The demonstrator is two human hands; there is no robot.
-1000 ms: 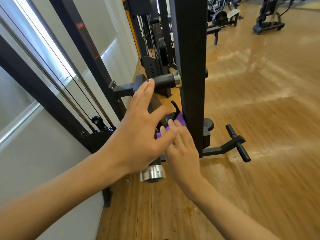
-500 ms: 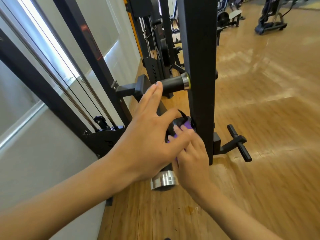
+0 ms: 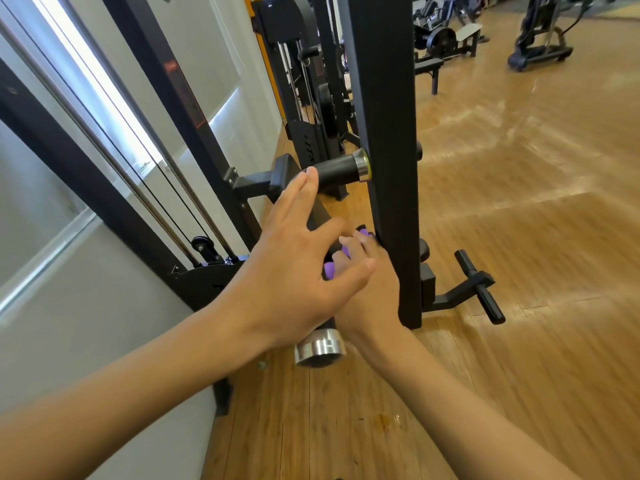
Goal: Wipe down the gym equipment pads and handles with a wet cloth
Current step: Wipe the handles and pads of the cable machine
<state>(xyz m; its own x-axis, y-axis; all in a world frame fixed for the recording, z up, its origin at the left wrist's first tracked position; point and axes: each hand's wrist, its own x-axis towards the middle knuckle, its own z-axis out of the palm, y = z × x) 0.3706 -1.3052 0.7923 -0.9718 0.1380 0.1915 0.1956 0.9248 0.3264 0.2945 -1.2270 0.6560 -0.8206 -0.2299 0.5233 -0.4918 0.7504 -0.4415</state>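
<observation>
Glossy honey-coloured wooden floor (image 3: 519, 237) runs back through a gym, with a grey wall (image 3: 86, 323) and a bright window strip (image 3: 104, 84) along its left edge and a bench with weight plates (image 3: 440, 38) far off near the top. Close in stands a black steel cable machine (image 3: 204, 282), its square black upright post (image 3: 384, 98) rising through the middle of the view and a small pulley (image 3: 199, 243) on its wall side. Two handles stick out from the frame left of the post: an upper black handle with a silver collar (image 3: 337, 171) lying level, and a lower black handle with a silver end cap (image 3: 320, 348) pointing down toward the camera. The right hand (image 3: 374, 292) is wrapped round the lower black handle just beside the post's lower end. Its fingers are curled tight on a purple cloth (image 3: 329, 269), which shows as small folds between the knuckles and lies against the grip. The left hand (image 3: 294, 265) lies over the right one, fingers straight and fanned wide, holding nothing. Its thumb crosses the right hand's knuckles, and its longest fingertips (image 3: 311, 172) reach the near end of the upper black handle, though whether they touch it cannot be told. A black T-shaped foot peg (image 3: 479, 289) juts from the post's base on the right, and a small amber stain (image 3: 384, 419) marks the floor near the bottom edge.
</observation>
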